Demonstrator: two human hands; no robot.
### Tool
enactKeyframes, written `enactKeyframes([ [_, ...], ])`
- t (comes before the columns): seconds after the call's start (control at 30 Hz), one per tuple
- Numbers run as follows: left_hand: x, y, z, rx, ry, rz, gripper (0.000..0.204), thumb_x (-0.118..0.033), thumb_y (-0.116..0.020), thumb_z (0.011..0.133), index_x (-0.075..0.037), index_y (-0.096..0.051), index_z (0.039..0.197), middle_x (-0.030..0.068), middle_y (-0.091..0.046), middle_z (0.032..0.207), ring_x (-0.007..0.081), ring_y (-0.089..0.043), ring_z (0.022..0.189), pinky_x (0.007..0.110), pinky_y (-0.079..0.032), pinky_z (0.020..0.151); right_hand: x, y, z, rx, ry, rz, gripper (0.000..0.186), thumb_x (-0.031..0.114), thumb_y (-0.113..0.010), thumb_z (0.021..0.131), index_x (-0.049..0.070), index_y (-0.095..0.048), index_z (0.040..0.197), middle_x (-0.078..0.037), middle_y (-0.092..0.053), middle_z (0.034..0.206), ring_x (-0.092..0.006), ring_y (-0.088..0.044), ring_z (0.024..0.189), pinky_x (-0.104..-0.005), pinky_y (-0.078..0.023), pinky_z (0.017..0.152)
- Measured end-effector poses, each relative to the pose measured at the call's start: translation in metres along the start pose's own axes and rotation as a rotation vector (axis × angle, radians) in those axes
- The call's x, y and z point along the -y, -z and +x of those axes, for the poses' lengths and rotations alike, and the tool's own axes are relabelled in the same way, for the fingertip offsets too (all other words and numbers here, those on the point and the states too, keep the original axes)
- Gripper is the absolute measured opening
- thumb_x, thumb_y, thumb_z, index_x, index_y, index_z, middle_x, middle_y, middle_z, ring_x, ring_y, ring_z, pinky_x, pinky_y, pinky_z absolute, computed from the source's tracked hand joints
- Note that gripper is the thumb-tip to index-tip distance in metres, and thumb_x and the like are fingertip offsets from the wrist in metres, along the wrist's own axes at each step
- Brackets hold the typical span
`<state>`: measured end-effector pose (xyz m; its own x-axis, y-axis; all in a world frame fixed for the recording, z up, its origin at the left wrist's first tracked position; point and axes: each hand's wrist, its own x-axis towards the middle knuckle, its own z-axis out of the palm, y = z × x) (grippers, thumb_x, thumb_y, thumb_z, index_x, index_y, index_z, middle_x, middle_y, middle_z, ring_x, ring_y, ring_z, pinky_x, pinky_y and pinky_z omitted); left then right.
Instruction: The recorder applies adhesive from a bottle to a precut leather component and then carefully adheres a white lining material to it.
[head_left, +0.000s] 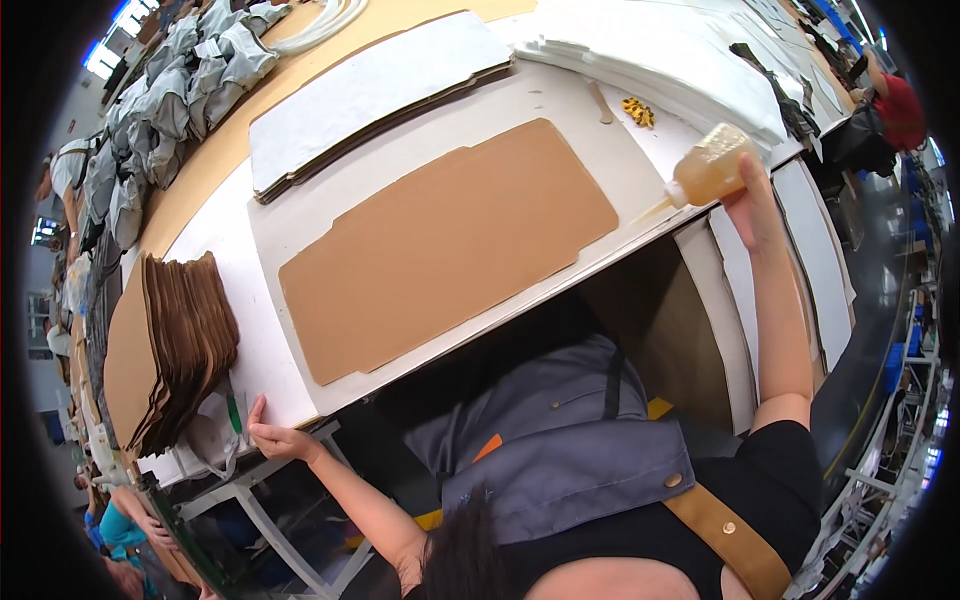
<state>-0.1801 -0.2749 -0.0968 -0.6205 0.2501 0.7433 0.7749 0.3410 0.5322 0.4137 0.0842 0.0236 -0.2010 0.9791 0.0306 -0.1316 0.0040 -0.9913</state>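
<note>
My right hand (752, 212) is wrapped round a clear squeeze bottle (712, 168) of amber liquid, raised at the right end of the table. The bottle is tilted, its thin nozzle pointing down and left toward the table's front edge. A flat brown leather-like panel (450, 250) with notched edges lies on a pale board (270, 235), a short way left of the nozzle. By the table's front left corner, my left hand (282, 440) has its thumb and fingers apart and appears to hold nothing. A slim green item (234, 414) is close to its fingertips.
A stack of similar brown pieces (190, 330) stands at the left. White-topped panels (380, 95) are piled behind the board. A flat stick (600, 102) and a small yellow object (638, 112) lie at the back right, near white sheets (650, 60). Grey bundles (180, 95) fill the far left.
</note>
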Motion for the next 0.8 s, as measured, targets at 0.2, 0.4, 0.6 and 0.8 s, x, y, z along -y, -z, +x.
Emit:
enactKeyframes([
  [0.2, 0.002, 0.004, -0.002, -0.024, -0.001, 0.025, 0.048, -0.021, -0.032, 0.107, 0.005, -0.07, 0.094, 0.0131, -0.072, 0.094, 0.0274, -0.068, 0.087, 0.037, -0.055, 0.083, -0.01, -0.032, -0.082, -0.27, 0.079, 0.186, 0.052, 0.038, -0.066, 0.095, 0.003, -0.049, 0.129, -0.009, -0.06, 0.122, -0.0187, -0.06, 0.113, -0.0373, -0.051, 0.094],
  [0.4, -0.001, 0.0, -0.001, -0.029, -0.023, 0.035, 0.046, -0.021, -0.033, 0.106, 0.004, -0.07, 0.093, 0.0123, -0.072, 0.093, 0.0279, -0.067, 0.086, 0.038, -0.054, 0.082, -0.039, -0.064, -0.115, -0.477, 0.357, -0.038, 0.056, 0.027, -0.071, 0.093, 0.002, -0.039, 0.131, -0.009, -0.052, 0.122, -0.0169, -0.053, 0.114, -0.0337, -0.044, 0.101],
  [0.6, -0.005, 0.004, 0.0, -0.018, -0.036, 0.056, 0.046, -0.02, -0.033, 0.106, 0.002, -0.07, 0.09, 0.0116, -0.073, 0.092, 0.0283, -0.067, 0.086, 0.038, -0.053, 0.081, -0.05, -0.074, -0.122, -0.493, 0.445, -0.274, 0.061, 0.024, -0.073, 0.091, 0.001, -0.036, 0.134, -0.009, -0.047, 0.125, -0.0157, -0.048, 0.117, -0.03, -0.039, 0.103],
  [0.8, -0.005, 0.003, 0.0, -0.024, -0.044, 0.062, 0.046, -0.021, -0.033, 0.106, 0.001, -0.069, 0.089, 0.0108, -0.073, 0.093, 0.028, -0.068, 0.086, 0.038, -0.054, 0.081, -0.054, -0.083, -0.127, -0.477, 0.459, -0.327, 0.068, 0.03, -0.076, 0.089, 0.001, -0.034, 0.133, -0.01, -0.045, 0.124, -0.017, -0.045, 0.117, -0.0301, -0.037, 0.103],
])
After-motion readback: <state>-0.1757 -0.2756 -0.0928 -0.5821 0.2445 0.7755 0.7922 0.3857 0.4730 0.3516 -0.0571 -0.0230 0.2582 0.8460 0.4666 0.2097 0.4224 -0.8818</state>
